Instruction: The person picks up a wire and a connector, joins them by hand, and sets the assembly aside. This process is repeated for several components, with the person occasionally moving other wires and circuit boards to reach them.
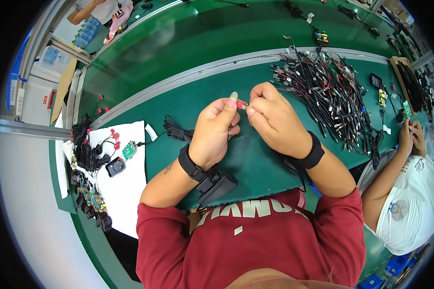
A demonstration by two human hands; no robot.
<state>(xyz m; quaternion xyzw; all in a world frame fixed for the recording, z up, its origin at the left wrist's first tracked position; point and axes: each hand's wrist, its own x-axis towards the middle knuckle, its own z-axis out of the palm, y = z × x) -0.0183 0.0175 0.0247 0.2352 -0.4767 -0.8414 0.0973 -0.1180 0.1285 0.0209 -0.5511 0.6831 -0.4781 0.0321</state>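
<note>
Over the middle of the green bench, a small red connector-like piece [242, 104] with a pale end is held between my two hands. My left hand [214, 126] pinches it from the left between thumb and fingers. The thumb and curled fingers of my right hand [273, 118] close on its pale end from the right. Just left of my left hand lies a coiled black cable [177, 129], partly hidden by it. A black strap circles each wrist, and a black box-shaped device [218, 187] sits below my left wrist.
A large heap of black cables [323, 96] spreads at right. At left, a white sheet [130, 202] bears a green circuit board [129, 150], a black casing [115, 167] and red-ended leads. A co-worker's hands [411, 137] hold a board at far right. A metal rail [178, 79] crosses behind.
</note>
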